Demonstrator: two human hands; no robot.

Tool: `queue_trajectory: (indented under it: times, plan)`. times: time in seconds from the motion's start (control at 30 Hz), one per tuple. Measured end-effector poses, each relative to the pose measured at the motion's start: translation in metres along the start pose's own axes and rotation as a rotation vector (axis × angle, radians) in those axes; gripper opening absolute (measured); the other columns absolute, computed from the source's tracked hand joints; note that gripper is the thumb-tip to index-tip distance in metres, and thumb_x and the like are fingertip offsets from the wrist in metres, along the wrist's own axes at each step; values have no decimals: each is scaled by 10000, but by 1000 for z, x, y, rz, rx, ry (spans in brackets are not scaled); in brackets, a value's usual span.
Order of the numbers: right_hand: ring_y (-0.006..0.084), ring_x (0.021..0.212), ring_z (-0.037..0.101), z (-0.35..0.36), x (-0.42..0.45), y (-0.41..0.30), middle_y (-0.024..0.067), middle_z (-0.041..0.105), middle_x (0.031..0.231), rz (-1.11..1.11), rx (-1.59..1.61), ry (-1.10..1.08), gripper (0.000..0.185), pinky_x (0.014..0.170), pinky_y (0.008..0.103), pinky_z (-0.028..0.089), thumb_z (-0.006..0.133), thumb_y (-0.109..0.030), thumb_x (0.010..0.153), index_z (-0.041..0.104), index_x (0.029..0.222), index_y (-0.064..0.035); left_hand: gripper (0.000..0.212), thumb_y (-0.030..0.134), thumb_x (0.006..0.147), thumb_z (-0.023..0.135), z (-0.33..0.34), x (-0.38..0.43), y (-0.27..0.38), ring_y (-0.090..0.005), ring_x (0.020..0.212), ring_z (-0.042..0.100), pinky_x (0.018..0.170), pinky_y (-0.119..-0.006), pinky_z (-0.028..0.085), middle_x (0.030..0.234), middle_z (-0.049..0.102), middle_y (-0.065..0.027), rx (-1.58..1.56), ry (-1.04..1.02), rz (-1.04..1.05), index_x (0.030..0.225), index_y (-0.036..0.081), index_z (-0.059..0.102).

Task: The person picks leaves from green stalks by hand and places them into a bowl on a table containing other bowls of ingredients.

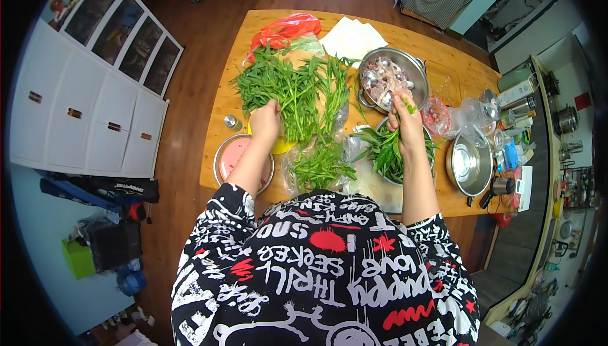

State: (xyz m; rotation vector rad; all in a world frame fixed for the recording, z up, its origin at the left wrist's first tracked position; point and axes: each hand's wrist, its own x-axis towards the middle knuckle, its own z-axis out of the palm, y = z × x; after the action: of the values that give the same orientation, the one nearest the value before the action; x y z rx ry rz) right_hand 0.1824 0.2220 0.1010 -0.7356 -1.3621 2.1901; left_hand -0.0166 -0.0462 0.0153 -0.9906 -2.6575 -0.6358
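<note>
A large heap of leafy green vegetables point(289, 89) lies across the table, and my left hand point(266, 121) is at its lower left edge, fingers closed together; whether a stem is between them is hidden. My right hand point(406, 120) holds a bunch of leafy green stems point(387, 148) above a metal bowl of greens point(395, 172). Just beyond that hand stands a metal pot of raw meat pieces point(425, 72). Closer to my body, cut green stems point(323, 163) rest on a clear plastic bag.
Left of the greens are a metal bowl with a pink inside point(232, 153) and a small glass jar point(232, 122). A red plastic bag point(289, 30) and white paper sheets point(354, 39) lie at the far side. An empty metal pot point(470, 163) stands at the right.
</note>
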Motion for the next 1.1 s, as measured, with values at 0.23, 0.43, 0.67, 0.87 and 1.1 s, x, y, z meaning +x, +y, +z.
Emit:
queue_trajectory:
  times: [0.23,0.43,0.67,0.87,1.1]
  plan:
    - [105,931,588,36,-14,-5,13,674,948,-272,-517,-93,137,856,257,454,644,-99,911,678,1001,-2,120,82,856,650,-67,13,19,-329,737,662,619,-405,502,784,665,-134,-318,143,-139,934,77,558]
    - [185,911,640,59,-9,7,83,693,961,-480,-735,-241,143,849,300,483,673,-105,877,690,997,-29,262,15,833,693,-57,13,15,-158,720,671,652,-286,539,895,698,-91,-430,91,-206,1024,32,514]
    - [307,943,660,85,-5,28,126,695,998,-463,-1025,-437,157,831,372,509,669,-189,871,692,979,-78,412,7,778,734,1,-11,-14,-171,646,606,673,-287,526,1083,478,-132,-617,38,-344,1092,37,470]
    - [317,952,656,79,-2,44,129,698,997,-412,-1089,-465,158,838,386,508,662,-203,875,693,972,-82,305,114,732,771,24,-38,7,-331,996,507,886,-432,423,1024,496,-136,-200,108,-177,968,72,582]
    - [320,966,651,63,-6,37,130,692,1016,-343,-1079,-372,175,850,370,496,667,-196,873,694,999,-78,258,293,717,783,32,-45,33,-299,940,525,794,-406,431,922,544,-110,6,-139,13,858,96,693]
